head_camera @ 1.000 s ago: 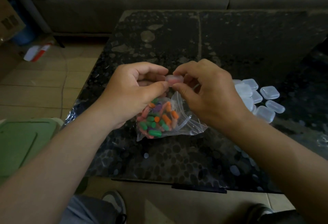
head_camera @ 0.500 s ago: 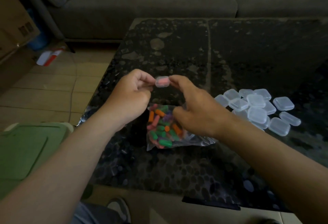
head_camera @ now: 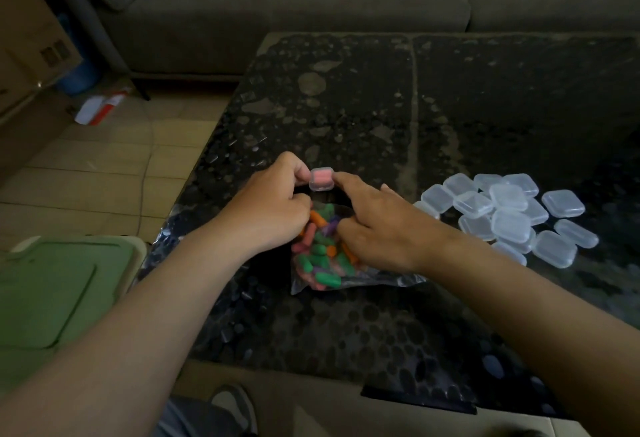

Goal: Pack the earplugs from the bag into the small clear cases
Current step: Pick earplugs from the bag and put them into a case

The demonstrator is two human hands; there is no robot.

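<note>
Case (head_camera: 321,179), pink earplugs (head_camera: 319,176) | left hand (head_camera: 273,209) pinches | right hand (head_camera: 381,228) touches | box print (head_camera: 52,53) illegible

Left grip (head_camera: 273,211) pinched, right grip (head_camera: 377,228) outstretched

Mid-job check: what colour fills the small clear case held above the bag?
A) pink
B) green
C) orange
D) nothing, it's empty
A: the small clear plastic case, pinched by the left hand and touched by the right hand at one fingertip, shows pink inside.
</note>
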